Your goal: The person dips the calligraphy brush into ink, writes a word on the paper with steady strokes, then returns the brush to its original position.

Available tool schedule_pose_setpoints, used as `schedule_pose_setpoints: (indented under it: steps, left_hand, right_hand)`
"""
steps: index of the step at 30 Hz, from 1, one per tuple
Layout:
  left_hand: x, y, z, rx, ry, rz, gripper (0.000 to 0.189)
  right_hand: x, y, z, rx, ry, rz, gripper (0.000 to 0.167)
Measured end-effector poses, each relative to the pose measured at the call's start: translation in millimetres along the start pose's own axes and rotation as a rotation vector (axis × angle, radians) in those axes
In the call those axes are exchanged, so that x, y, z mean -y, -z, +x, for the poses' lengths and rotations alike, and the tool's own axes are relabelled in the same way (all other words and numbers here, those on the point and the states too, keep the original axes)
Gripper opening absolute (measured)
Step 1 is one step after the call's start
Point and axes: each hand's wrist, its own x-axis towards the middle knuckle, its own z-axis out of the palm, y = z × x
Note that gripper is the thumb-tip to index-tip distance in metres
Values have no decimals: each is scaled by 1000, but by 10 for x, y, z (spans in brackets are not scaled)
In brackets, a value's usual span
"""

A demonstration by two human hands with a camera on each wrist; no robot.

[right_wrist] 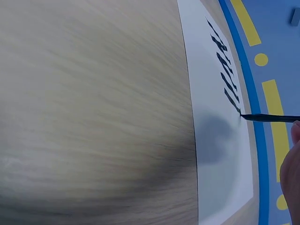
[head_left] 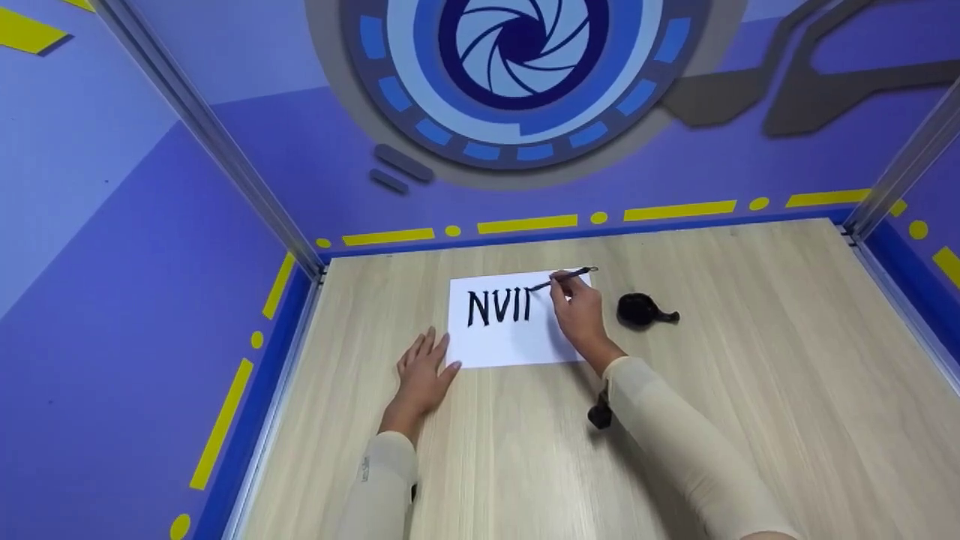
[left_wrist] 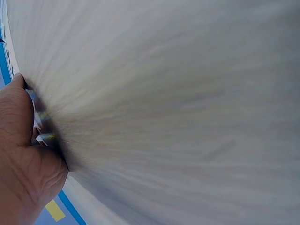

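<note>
From where I stand, the lettering looks partly done. On the sheet of paper (head_left: 495, 351), which lies on the wood-grain surface (head_left: 517, 450) between the two hands, a row of black marks (head_left: 499, 309) reads as N, V and two uprights. The brush (right_wrist: 272, 118) has its tip on the paper at the top of the last upright, so I'd judge that stroke to be in hand and the letter perhaps unfinished. White paper shows below the row and to its right, partly behind the hand, so there is room for more; how much is left, I can't tell.

The right hand (head_left: 581, 311) has its grip clamped on the brush, pinching the shaft slantwise. The left hand (head_left: 424, 375) holds nothing: its fingers are spread apart, laid down at the sheet's left edge, with the thumb by the near corner, seemingly to steady it.

Counting up, I make it one sheet, one brush, four letter shapes, two hands in two pale sleeves (head_left: 675, 442), and one black dish (head_left: 636, 310) with a short handle, sitting just right of the sheet.
</note>
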Motion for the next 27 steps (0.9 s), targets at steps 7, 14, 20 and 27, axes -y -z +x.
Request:
schedule_pose_setpoints:
  steps: [7,14,20,27]
  left_hand:
    - [1,-2,8,7,0,5,68]
    - [11,-6,26,1,-1,16,68]
    - [9,-11,16,-2,2,24,68]
    - [-1,-12,17,-6,4,15,68]
  right_hand:
    - [-5,-3,-8,1,-2,-8,18]
    - [-52,5,-10,-8,43,6,16]
    - [-31,46,-49,-20,86,-34,14]
    - [41,90,-109,-15,99,-70,10]
